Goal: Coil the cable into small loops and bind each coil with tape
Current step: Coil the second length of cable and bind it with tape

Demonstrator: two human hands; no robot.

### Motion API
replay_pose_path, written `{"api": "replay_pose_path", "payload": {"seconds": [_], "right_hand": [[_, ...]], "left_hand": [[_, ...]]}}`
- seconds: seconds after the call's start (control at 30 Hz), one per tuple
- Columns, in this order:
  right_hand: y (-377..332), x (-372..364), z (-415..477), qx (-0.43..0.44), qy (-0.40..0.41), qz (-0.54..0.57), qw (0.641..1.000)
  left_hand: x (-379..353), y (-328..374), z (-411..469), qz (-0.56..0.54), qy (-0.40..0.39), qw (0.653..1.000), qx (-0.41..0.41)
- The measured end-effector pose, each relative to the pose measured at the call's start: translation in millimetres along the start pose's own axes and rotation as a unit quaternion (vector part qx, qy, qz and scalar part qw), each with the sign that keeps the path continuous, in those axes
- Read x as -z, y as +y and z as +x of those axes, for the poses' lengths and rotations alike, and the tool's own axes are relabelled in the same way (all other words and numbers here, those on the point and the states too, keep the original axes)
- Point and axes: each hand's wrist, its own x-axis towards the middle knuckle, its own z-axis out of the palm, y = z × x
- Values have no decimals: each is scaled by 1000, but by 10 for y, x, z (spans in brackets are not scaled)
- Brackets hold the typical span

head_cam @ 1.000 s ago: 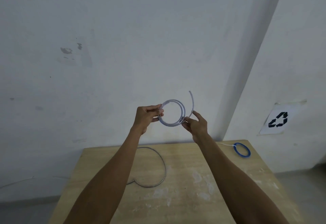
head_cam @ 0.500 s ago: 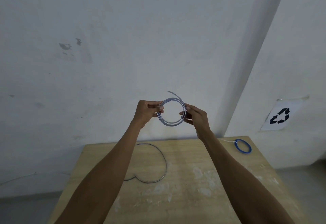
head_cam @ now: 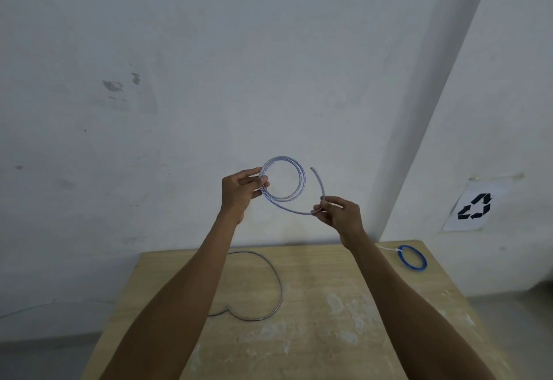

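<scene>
Above the table's [head_cam: 314, 334] far edge, the left hand [head_cam: 239, 191] held the coil [head_cam: 281, 158], its tail [head_cam: 320, 183] reaching right to the right hand [head_cam: 341, 215]. A wire [head_cam: 279, 290] lay on the table's left, a ring [head_cam: 400, 257] at its far-right corner.

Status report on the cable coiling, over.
Left hand pinches cable coil at left edge. Right hand pinches loose tail, not yet wound in. Coil unbound. Nothing in the way.

Down on the pale wooden table [head_cam: 314, 337], a loose dark cable [head_cam: 280, 290] curls at left, a small blue coil [head_cam: 417, 269] sits near the far right corner.
</scene>
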Motion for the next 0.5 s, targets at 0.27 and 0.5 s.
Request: {"api": "replay_pose_path", "payload": {"seconds": [0.27,0.5], "right_hand": [[137,10,-102,-116,-39,-49,991],[-231,-72,85,92,31,-273,957]], "left_hand": [[6,54,-37,-19,-22,999,18],[-9,145,-109,90,-159,983,30]]}}
